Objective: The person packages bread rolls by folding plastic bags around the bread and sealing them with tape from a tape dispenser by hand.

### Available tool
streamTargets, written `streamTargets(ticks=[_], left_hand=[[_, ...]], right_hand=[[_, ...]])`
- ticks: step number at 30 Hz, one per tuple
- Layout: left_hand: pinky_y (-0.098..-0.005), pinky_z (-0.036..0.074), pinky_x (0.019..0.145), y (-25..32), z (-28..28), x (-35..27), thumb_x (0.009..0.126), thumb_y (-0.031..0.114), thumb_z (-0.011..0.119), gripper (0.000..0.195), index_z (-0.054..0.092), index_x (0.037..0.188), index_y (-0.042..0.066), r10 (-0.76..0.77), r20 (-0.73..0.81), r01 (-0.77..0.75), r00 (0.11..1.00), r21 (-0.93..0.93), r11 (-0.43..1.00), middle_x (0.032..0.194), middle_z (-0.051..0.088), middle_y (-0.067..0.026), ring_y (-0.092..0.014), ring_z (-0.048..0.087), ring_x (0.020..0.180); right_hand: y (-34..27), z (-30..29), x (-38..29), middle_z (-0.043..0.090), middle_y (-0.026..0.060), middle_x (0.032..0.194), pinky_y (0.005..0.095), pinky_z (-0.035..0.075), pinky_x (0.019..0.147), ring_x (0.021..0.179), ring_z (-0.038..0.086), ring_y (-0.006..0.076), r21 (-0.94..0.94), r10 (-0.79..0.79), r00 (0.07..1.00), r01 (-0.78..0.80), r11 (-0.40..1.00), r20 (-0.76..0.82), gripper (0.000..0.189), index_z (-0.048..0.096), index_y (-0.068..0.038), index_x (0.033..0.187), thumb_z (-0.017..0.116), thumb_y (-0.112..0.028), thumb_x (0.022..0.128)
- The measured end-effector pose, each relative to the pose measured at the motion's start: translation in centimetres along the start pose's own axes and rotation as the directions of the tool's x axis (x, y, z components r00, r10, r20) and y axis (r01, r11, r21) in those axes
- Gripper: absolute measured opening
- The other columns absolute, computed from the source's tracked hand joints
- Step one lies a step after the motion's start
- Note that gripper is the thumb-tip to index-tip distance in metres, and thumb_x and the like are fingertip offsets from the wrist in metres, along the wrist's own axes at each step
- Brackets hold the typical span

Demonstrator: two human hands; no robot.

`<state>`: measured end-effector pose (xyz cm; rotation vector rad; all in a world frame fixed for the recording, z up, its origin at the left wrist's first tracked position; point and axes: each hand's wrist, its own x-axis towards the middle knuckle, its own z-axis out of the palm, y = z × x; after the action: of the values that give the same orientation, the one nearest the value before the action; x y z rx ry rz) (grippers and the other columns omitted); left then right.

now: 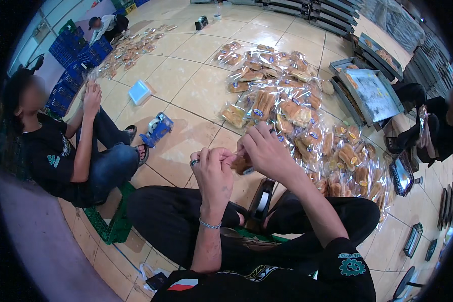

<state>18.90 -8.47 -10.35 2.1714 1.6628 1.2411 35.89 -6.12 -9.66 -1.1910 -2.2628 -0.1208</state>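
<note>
My left hand [213,175] and my right hand [266,153] meet in front of me, fingertips pinching what looks like the gathered neck of a clear plastic bag. Browned bread [242,166] shows just below the fingers, partly hidden by them. A dark tape dispenser [262,204] with a pale roll stands between my legs, under the hands. Past my right hand, a large heap of bagged bread rolls [283,98] covers the floor tiles. Many of these bags bear small blue or yellow stickers.
On the left, a seated person [56,151] raises both hands near a blue tape dispenser [157,129] and a pale box [139,92]. Metal baking trays [373,92] stand at right beside another person [438,128]. Blue crates [66,81] line the far left.
</note>
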Motion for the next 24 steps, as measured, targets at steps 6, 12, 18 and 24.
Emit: streamTargets(ticks=[6, 12, 18, 24], left_hand=[[-0.0408, 0.046, 0.083, -2.0, 0.3, -0.3, 0.089, 0.011, 0.069, 0.01, 0.062, 0.087, 0.004, -0.082, 0.125, 0.097, 0.989, -0.12, 0.988, 0.099, 0.06, -0.0143, -0.028, 0.056, 0.09], [-0.0276, 0.049, 0.083, -4.7, 3.4, -0.6, 0.094, 0.018, 0.07, 0.02, 0.064, 0.082, 0.003, -0.305, 0.638, 0.686, 0.707, -0.724, 0.074, 0.102, 0.068, -0.009, -0.012, 0.062, 0.088], [-0.0256, 0.048, 0.079, -6.2, 4.4, -1.7, 0.089, 0.013, 0.073, 0.013, 0.065, 0.082, 0.006, -0.483, 0.605, 0.692, 0.634, -0.722, 0.004, 0.096, 0.07, -0.008, -0.011, 0.062, 0.084], [-0.0273, 0.05, 0.082, -5.5, 3.7, -1.5, 0.089, 0.011, 0.072, 0.009, 0.068, 0.094, 0.004, -0.489, 0.368, 0.507, 0.79, -0.842, 0.185, 0.1, 0.07, -0.0071, -0.012, 0.063, 0.091]], right_hand=[[1.4, -1.8, 1.9, 0.054, 0.0113, 0.102, 0.0415, 0.048, 0.08, 0.105, 0.051, 0.0273, -0.061, -0.114, 0.947, 0.138, 0.988, 0.301, 0.021, 0.061, -0.002, 0.091, 0.059, -0.022, 0.087], [4.7, -0.6, 1.6, 0.056, 0.014, 0.094, 0.0352, 0.045, 0.076, 0.095, 0.054, 0.0285, 0.384, 0.141, 0.911, -0.299, 0.874, 0.388, 0.032, 0.063, 0.0, 0.077, 0.075, -0.029, 0.083], [1.6, 0.9, 2.5, 0.061, 0.0153, 0.1, 0.0353, 0.048, 0.073, 0.084, 0.061, 0.0262, 0.275, 0.503, 0.486, -0.856, 0.437, 0.715, 0.028, 0.067, -0.001, 0.085, 0.074, -0.028, 0.087], [1.0, 0.3, -1.8, 0.063, 0.0124, 0.112, 0.0397, 0.052, 0.085, 0.099, 0.064, 0.0325, 0.447, 0.049, 0.961, -0.171, 0.878, 0.271, 0.033, 0.065, -0.01, 0.116, 0.073, -0.019, 0.085]])
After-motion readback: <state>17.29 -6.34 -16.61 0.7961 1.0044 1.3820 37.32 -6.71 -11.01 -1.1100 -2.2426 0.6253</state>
